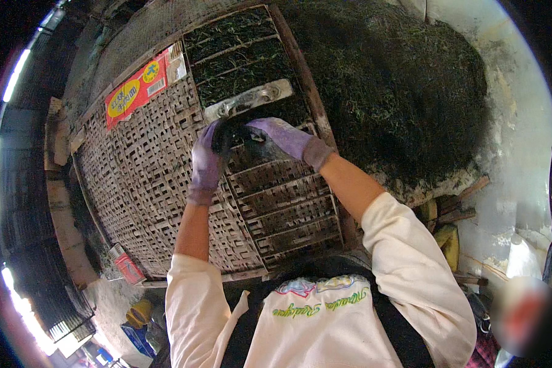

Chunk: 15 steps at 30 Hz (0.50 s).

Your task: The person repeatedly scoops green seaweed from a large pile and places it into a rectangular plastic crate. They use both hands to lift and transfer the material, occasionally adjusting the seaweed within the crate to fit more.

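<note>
My left hand point(205, 161) and my right hand point(280, 138) wear purple gloves with darker cuffs. They face each other over a slatted bamboo rack point(285, 193), with a dark clump of plant material point(225, 133) between them. Both hands look closed on that clump, though its edges blend into the shadow. Just beyond my fingers a worn flat bar with a raised handle point(253, 99) lies across the rack. Dark green leafy strands point(234, 46) cover the rack's far part. The near slats show dark residue.
Woven bamboo matting point(152, 175) lies left of the rack, with a red and yellow printed cardboard piece point(138, 89) on it. A large dark green heap point(405, 101) rises at the right beside a stained wall point(524, 138). A wooden beam point(303, 69) separates rack and heap.
</note>
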Each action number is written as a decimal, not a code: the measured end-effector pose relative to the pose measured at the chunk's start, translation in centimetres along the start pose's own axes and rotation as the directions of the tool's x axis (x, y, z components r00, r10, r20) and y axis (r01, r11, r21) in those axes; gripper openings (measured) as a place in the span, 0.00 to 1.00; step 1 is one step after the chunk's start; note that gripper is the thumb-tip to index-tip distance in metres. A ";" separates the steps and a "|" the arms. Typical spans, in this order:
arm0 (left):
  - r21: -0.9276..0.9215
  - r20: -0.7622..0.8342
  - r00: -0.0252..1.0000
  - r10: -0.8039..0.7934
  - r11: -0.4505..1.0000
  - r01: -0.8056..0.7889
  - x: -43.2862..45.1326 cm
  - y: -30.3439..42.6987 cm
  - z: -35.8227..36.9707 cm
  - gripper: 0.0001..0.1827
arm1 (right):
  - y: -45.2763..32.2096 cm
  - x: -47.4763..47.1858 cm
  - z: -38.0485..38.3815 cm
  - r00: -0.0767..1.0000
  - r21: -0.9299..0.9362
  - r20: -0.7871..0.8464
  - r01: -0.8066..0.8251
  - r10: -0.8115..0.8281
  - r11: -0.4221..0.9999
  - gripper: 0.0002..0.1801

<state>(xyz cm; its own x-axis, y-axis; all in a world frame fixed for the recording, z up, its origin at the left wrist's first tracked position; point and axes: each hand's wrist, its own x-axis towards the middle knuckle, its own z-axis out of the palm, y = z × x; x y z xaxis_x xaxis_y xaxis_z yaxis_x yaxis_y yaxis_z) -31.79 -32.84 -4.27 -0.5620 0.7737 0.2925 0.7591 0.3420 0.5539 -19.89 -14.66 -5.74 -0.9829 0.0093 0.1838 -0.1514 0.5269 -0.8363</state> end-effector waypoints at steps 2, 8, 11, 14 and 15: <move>0.230 -0.006 0.955 0.295 0.930 -0.286 -2.2 0.6 -1.6 0.25 | -1.0 -0.8 -0.7 0.996 -0.357 0.001 0.080 -0.085 0.931 0.20; 0.625 0.409 0.869 0.277 0.609 -0.488 1.1 -0.5 -0.1 0.26 | 2.5 -3.4 -2.7 0.972 -0.581 0.137 0.234 -0.190 0.780 0.18; 0.578 0.476 0.786 0.395 0.533 -0.618 4.8 3.3 3.5 0.27 | 0.0 -3.2 -6.3 0.955 0.513 -0.204 -0.084 0.216 0.854 0.12; 0.426 0.503 0.734 0.456 0.608 -0.670 7.0 6.0 7.6 0.29 | 2.6 -5.6 -8.3 0.817 0.877 -0.218 -0.076 0.534 0.475 0.11; 0.424 0.471 0.767 0.435 0.651 -0.629 7.1 6.1 8.2 0.30 | 2.6 -6.3 -8.9 0.758 0.971 -0.113 -0.052 0.642 0.233 0.11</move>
<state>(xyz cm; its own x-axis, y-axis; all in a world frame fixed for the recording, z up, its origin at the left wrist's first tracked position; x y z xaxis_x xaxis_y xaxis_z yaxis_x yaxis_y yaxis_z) -28.49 -20.84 -5.24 0.0536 0.9937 0.0987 0.9874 -0.0380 -0.1536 -13.20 -5.80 -4.51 -0.8304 0.4419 -0.3395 -0.0856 -0.7032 -0.7058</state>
